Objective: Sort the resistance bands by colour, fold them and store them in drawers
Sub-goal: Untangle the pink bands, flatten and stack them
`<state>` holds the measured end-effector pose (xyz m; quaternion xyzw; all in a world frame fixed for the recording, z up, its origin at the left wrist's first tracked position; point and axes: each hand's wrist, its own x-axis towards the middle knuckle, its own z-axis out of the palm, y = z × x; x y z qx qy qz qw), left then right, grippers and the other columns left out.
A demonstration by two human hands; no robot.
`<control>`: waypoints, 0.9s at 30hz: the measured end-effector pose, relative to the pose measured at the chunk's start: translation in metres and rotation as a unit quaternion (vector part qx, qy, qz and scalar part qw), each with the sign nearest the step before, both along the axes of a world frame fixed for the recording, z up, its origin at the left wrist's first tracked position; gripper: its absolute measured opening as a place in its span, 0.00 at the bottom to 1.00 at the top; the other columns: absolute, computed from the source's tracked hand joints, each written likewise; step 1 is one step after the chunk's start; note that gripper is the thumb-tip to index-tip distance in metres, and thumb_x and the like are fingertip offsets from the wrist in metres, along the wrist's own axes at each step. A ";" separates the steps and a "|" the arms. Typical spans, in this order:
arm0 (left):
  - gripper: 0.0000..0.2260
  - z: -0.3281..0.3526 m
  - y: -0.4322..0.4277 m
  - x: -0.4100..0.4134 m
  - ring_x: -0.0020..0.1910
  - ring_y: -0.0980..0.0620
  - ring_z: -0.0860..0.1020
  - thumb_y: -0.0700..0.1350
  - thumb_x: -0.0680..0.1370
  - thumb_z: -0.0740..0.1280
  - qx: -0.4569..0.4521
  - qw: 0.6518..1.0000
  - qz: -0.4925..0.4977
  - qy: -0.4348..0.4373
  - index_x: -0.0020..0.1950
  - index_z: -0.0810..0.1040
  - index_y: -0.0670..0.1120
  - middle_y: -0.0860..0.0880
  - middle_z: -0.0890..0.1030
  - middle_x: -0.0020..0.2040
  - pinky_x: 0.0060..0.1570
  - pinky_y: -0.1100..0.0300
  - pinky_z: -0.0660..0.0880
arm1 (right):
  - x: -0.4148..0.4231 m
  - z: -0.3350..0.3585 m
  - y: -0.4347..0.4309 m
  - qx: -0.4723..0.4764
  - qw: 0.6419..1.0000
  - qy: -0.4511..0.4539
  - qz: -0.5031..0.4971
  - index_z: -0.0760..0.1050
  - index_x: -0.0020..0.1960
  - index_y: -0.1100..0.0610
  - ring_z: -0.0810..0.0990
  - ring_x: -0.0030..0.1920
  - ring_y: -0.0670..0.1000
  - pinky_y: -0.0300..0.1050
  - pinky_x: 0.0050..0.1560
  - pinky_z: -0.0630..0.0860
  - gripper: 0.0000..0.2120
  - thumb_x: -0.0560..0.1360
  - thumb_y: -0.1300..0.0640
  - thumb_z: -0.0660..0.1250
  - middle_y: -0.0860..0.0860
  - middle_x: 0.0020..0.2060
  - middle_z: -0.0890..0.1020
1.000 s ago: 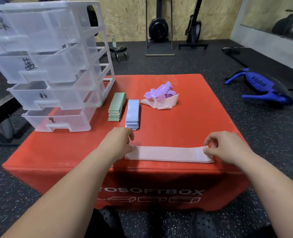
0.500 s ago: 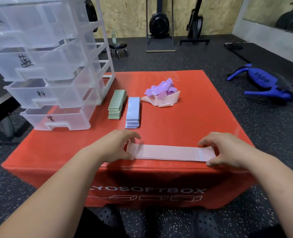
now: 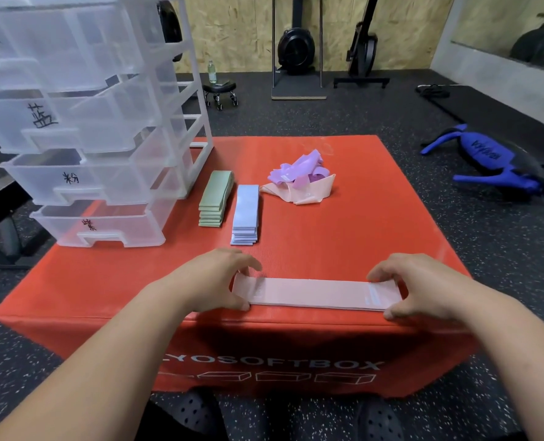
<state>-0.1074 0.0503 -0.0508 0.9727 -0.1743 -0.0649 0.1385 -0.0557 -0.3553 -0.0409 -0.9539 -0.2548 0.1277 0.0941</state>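
1. Red soft box (image 3: 343,243) stands on black speckled floor (image 3: 474,249).
2. Back left on it: clear drawer unit (image 3: 105,186).
3. Just beside that: green band stack (image 3: 215,198), then blue band stack (image 3: 246,211).
4. Behind those, mid-box: loose purple-and-peach pile (image 3: 299,183).
5. Along front edge: flat pink band stack (image 3: 315,292).

A red foam box (image 3: 343,237) is sitting on a speckled black floor (image 3: 296,119). A blue bag (image 3: 487,157) is lying on that floor, well to the right of the box. Further back, a small bottle (image 3: 212,71) is standing on a wheeled stool (image 3: 219,89), and two black exercise machines (image 3: 296,47) are standing against a chipboard wall (image 3: 238,27).
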 end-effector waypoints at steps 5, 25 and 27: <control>0.30 -0.002 0.002 0.019 0.59 0.60 0.75 0.71 0.71 0.72 -0.040 0.999 0.017 -0.023 0.71 0.75 0.63 0.62 0.78 0.60 0.62 0.54 0.77 | 0.020 0.002 0.007 0.052 0.999 -0.008 -0.001 0.78 0.63 0.39 0.79 0.53 0.40 0.38 0.58 0.74 0.25 0.68 0.38 0.80 0.39 0.55 0.79; 0.16 -0.014 -0.042 0.127 0.61 0.47 0.75 0.53 0.77 0.73 -0.095 0.977 0.067 -0.178 0.65 0.82 0.54 0.53 0.81 0.59 0.62 0.49 0.75 | 0.145 -0.035 0.150 -0.014 0.997 -0.068 -0.043 0.58 0.82 0.45 0.50 0.82 0.58 0.59 0.80 0.56 0.35 0.81 0.31 0.55 0.45 0.84 0.53; 0.16 -0.013 -0.044 0.129 0.62 0.47 0.74 0.53 0.77 0.73 -0.099 0.977 0.066 -0.175 0.65 0.82 0.54 0.53 0.80 0.59 0.62 0.49 0.75 | 0.148 -0.038 0.151 -0.021 0.996 -0.071 -0.048 0.59 0.82 0.49 0.53 0.82 0.58 0.58 0.80 0.58 0.34 0.82 0.32 0.53 0.46 0.83 0.56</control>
